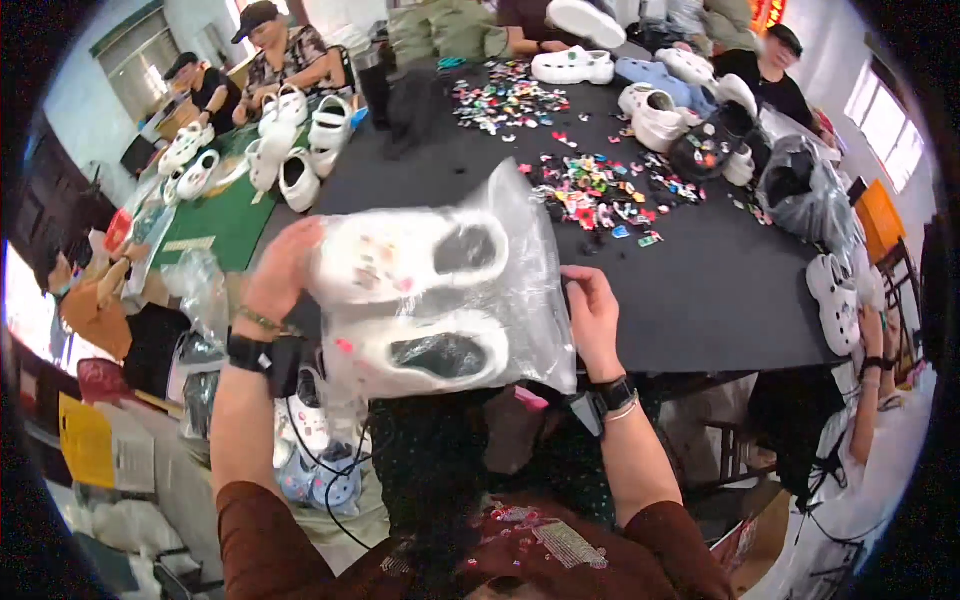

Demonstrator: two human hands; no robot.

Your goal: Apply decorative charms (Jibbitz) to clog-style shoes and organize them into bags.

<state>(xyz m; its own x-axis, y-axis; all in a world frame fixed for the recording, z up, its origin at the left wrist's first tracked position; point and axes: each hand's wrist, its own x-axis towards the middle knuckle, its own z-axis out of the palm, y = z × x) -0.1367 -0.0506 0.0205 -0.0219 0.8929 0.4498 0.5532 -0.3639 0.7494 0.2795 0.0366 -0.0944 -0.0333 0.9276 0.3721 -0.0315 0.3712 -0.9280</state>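
A pair of white clogs [375, 258] with small coloured charms lies inside a clear plastic bag [535, 300], held up over the near edge of the black table. My left hand [283, 268], blurred by motion, grips the bag at its left end, by the toe of the farther clog. Most of those fingers are hidden behind the bag. At the bag's right edge is my right hand [595, 318], its fingers bent and closed on the loose plastic. The clogs' heel ends point towards that hand.
The black table [690, 300] bears heaps of small charms [600, 190], and more clogs [660, 115] stand at its far right. A lone white clog [832, 303] is at the right edge. Co-workers sit around, with a green mat [215, 230] at left. Bagged clogs [320, 480] lie below.
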